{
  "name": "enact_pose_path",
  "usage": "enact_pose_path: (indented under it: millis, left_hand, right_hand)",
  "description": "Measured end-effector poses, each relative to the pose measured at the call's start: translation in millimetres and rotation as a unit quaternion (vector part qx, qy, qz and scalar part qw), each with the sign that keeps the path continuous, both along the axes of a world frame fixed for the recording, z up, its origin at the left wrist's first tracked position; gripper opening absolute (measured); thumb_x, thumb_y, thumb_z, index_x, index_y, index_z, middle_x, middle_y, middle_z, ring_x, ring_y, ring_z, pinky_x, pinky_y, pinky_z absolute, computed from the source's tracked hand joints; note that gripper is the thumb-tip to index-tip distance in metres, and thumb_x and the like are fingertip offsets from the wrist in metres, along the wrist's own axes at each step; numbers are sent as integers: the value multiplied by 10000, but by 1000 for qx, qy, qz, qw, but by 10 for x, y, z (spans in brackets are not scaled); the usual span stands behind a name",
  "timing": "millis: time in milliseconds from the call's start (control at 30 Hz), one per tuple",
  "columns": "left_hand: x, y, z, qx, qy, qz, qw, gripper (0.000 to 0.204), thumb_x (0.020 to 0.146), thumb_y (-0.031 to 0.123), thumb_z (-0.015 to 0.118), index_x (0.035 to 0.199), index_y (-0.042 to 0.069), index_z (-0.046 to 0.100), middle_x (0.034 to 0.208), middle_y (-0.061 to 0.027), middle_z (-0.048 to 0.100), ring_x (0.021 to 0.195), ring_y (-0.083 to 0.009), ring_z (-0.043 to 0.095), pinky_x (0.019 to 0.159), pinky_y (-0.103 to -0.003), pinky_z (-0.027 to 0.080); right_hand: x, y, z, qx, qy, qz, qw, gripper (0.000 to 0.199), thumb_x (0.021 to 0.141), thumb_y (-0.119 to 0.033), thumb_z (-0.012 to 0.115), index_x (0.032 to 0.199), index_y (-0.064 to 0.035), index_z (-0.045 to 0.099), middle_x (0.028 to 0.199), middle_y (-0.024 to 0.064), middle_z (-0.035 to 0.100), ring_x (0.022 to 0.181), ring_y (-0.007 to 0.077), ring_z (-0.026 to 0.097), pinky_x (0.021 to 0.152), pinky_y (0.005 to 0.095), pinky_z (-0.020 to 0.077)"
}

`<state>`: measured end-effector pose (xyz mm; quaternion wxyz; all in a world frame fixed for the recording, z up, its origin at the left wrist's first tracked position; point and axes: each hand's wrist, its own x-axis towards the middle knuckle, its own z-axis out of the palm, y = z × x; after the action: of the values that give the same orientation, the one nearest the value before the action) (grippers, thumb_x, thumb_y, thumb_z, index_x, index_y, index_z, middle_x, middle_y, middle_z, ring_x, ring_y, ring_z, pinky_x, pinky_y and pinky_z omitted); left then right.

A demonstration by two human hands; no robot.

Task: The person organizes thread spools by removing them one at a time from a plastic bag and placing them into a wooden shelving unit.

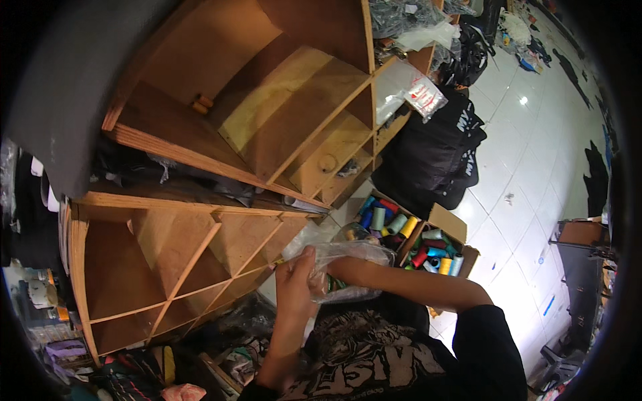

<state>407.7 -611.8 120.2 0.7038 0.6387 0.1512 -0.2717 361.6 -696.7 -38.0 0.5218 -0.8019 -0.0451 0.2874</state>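
Observation:
In front of my body, a clear plastic bag [358, 252] is held up by its edge, with my left hand [295, 279] closed on it and the thumb pointing up. My right hand [342, 270] reaches into the bag from the right, its fingers hidden by the crinkled plastic and glare. Something greenish shows low in the bag, too blurred to name. Just beyond the bag stands a cardboard box [453, 221] of thread spools in red, blue, yellow and white. More thread spools [378, 218] in grey, blue and yellow lie in a container to its left.
A wooden shelf unit [194, 175] with open compartments fills the left and far side. Black bags [424, 150] are stacked beyond the spools. White floor tiles [518, 194] stretch to the right, with scraps on them. Piled fabric [144, 374] lies at the near left.

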Motion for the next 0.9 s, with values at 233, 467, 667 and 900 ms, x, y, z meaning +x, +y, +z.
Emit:
enact_pose_path:
  millis: [233, 467, 667, 900]
  left_hand:
    - [171, 263, 162, -6, 16, 77, 997, 346, 880, 185, 540, 586, 127, 367, 444, 49, 237, 361, -65, 179, 364, -251, 134]
    - [328, 281, 214, 6, 12, 125, 992, 338, 842, 175, 577, 571, 131, 381, 441, 41, 245, 353, -83, 208, 351, -271, 167]
    - [424, 357, 216, -1, -3, 104, 995, 202, 828, 192, 589, 682, 113, 474, 477, 29, 323, 370, -101, 293, 353, -275, 234]
    - [475, 378, 264, 79, -35, 140, 986, 206, 811, 276, 582, 860, 83, 529, 470, 36, 308, 316, -83, 235, 305, -242, 187]
  right_hand:
    - [234, -375, 971, 13, -158, 97, 983, 299, 829, -143, 516, 1108, -35, 531, 954, 180, 610, 917, 320, 587, 764, 358, 467]
    - [957, -1260, 1598, 89, -305, -101, 943, 337, 762, -201, 623, 1068, -65, 591, 650, 89, 609, 591, 213, 606, 588, 327, 462]
    - [2554, -1223, 1347, 95, -448, -328, 826, 357, 732, -198, 609, 1056, -48, 610, 661, 119, 585, 599, 192, 577, 587, 307, 455]
    - [3873, -872, 1046, -30, -458, -371, 807, 377, 774, -128, 553, 1144, -54, 547, 885, 159, 633, 844, 307, 617, 734, 371, 501]
